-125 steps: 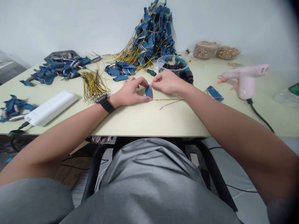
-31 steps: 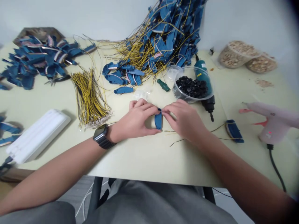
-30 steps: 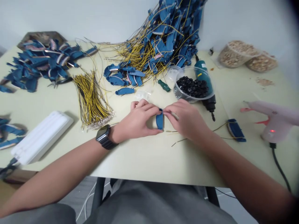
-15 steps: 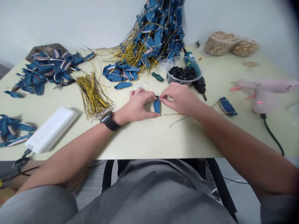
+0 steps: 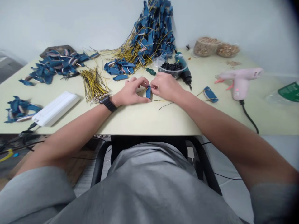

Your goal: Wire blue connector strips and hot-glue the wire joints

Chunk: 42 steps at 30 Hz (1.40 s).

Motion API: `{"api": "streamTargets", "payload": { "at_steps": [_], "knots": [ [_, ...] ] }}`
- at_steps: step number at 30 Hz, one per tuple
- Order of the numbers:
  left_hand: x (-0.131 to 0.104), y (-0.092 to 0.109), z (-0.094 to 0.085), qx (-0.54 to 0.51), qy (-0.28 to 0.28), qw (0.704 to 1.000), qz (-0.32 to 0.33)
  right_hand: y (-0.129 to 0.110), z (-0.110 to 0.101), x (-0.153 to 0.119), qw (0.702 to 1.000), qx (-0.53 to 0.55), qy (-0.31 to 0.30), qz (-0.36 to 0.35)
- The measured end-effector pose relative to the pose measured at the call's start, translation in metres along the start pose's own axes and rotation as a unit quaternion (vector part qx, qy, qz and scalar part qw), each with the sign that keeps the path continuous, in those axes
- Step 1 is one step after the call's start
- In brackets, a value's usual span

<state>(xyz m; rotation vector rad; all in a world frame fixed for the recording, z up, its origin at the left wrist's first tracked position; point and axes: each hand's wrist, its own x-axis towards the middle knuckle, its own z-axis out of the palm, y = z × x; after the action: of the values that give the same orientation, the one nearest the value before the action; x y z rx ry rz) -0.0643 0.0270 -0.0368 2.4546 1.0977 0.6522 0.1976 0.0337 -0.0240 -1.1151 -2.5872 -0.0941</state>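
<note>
My left hand [image 5: 132,92], with a black watch on its wrist, holds a small curved blue piece [image 5: 148,92] upright between thumb and forefinger. A thin yellow and dark wire shows at the piece, inside the left hand's grip. My right hand [image 5: 167,86] is closed in a pinch against the piece's upper right edge; what its fingertips hold is hidden. Loose wire ends [image 5: 166,105] stick out on the table below the right hand. Beyond the right forearm lies another blue piece [image 5: 210,94] with wires attached.
A pink glue gun [image 5: 241,81] stands at right, its light red. Behind my hands are a clear tub [image 5: 184,66] of black parts, a teal power screwdriver [image 5: 186,76] and heaped blue pieces [image 5: 151,34]. Leftward lie yellow-black wires [image 5: 94,84] and a white box [image 5: 56,109] with a cable.
The camera view has shifted, so the whole table sits higher and more of my lap shows. Both hands stay together at the blue piece, the right fingers now more curled against it.
</note>
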Motion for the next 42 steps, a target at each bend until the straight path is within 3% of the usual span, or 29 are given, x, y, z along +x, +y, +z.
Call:
{"api": "streamTargets", "payload": {
  "at_steps": [22, 42],
  "knots": [
    [-0.002, 0.007, -0.001, 0.034, 0.014, 0.999, -0.010, -0.016, -0.010, -0.001, 0.998, -0.050, -0.033, 0.014],
    [-0.001, 0.008, -0.003, 0.044, 0.012, 0.999, -0.009, -0.009, -0.006, 0.001, 0.999, -0.012, -0.011, 0.035]
  ]
}}
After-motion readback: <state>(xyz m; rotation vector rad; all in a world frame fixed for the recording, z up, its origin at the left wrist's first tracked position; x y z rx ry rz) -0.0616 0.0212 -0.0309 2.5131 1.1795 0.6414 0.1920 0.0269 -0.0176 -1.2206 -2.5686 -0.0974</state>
